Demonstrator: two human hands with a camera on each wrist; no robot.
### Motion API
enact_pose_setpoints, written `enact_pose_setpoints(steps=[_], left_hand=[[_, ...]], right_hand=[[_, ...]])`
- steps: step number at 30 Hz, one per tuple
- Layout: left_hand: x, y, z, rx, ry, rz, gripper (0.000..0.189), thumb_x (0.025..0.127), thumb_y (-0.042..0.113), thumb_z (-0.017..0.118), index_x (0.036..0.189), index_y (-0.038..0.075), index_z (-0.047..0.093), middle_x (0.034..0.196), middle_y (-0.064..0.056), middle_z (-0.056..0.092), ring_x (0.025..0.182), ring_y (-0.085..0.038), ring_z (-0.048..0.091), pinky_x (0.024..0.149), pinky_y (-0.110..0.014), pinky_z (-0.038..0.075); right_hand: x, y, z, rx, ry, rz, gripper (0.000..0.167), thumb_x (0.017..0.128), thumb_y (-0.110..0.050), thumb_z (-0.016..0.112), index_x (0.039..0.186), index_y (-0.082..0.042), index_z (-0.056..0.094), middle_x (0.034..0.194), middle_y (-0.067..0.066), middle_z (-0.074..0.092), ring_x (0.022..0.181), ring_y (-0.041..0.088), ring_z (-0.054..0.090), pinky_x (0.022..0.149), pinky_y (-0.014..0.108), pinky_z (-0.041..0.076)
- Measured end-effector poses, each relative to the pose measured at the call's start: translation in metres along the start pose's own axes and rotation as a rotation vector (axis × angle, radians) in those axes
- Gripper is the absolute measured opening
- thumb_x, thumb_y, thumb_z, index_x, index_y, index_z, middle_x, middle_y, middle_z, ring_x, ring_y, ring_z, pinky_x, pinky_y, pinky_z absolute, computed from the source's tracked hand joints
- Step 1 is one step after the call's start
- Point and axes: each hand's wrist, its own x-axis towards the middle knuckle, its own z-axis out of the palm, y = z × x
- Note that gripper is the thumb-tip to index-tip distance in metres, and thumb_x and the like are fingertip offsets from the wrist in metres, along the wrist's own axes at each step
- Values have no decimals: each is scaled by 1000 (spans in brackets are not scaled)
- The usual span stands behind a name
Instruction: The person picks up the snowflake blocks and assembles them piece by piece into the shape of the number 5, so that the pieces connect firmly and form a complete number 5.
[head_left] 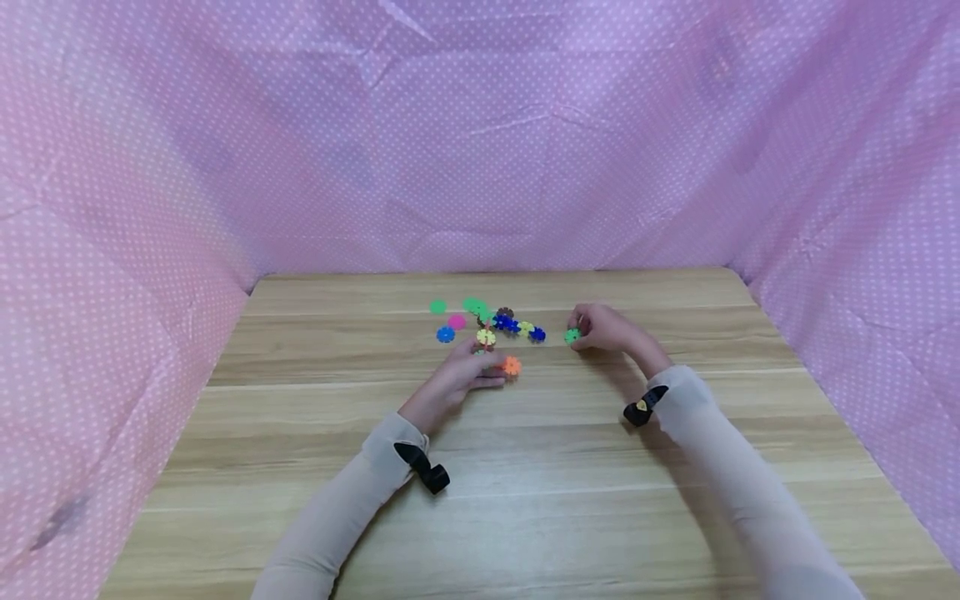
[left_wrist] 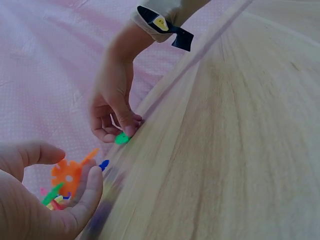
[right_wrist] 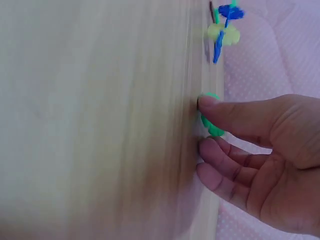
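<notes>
My left hand curls its thumb and fingers around a group of joined plastic flower-shaped discs. An orange disc shows between thumb and fingers in the left wrist view, with a green disc below it. A yellow disc stands just beyond these fingers. Over on the right, my right hand pinches a single green disc between thumb and fingers, low at the tabletop. Between the hands, slightly farther back, runs a joined row of dark blue discs and yellow discs.
Loose discs lie behind the left hand: a blue one, a pink one and green ones. The wooden table ends at a pink dotted cloth at the back and sides. Both wrists wear black straps.
</notes>
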Motion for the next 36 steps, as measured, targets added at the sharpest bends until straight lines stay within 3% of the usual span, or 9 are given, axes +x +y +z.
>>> enact_pose_setpoints(steps=[6, 10, 14, 21, 29, 32, 36], left_hand=[[-3, -2, 4, -70, 41, -7, 56, 93, -6, 67, 139, 5, 38, 115, -21, 70, 93, -27, 76, 87, -35, 62], [-2, -3, 6, -73, 45, -10, 60, 92, -9, 65, 144, 2, 37, 120, -25, 66, 91, -26, 76, 86, -32, 63], [0, -5, 7, -74, 58, -23, 66, 91, -12, 64, 148, 3, 35, 125, -29, 64, 90, -26, 76, 85, -32, 63], [3, -7, 10, -104, 90, -17, 64, 89, -16, 64, 144, 3, 37, 121, -26, 59, 81, -20, 73, 86, -31, 63], [5, -8, 12, -124, 107, 8, 59, 89, -18, 62, 139, -1, 37, 118, -25, 57, 80, -19, 71, 86, -32, 63], [3, -7, 11, -72, 98, -1, 58, 90, -14, 64, 141, -1, 39, 118, -28, 62, 79, -20, 72, 84, -32, 63], [1, -6, 8, 130, 121, 23, 48, 90, -1, 73, 132, -3, 51, 108, -20, 69, 77, -16, 71, 75, -28, 64]], right_hand=[[-13, -14, 17, 179, 67, -40, 17, 88, 4, 73, 101, 7, 63, 91, 18, 68, 79, 21, 63, 64, 22, 54], [-19, -29, 35, 307, 109, -102, 19, 87, 6, 73, 104, 8, 66, 93, 20, 69, 79, 16, 64, 67, 19, 56], [-22, -40, 49, 419, 105, -114, 19, 88, 5, 73, 106, 5, 68, 94, 18, 70, 78, 15, 66, 68, 23, 60], [-20, -46, 62, 469, 98, -115, 14, 89, 2, 74, 101, 5, 67, 95, 19, 70, 80, 17, 68, 70, 26, 61], [-20, -50, 63, 497, 85, -86, 10, 90, 3, 72, 98, 4, 66, 92, 18, 71, 79, 22, 72, 68, 27, 61], [-20, -50, 64, 517, 77, -63, 11, 90, 4, 72, 99, 4, 66, 92, 19, 71, 80, 24, 73, 69, 28, 62], [-20, -51, 64, 544, 76, -58, 12, 90, 5, 70, 100, 5, 64, 94, 20, 70, 82, 23, 72, 73, 30, 63]])
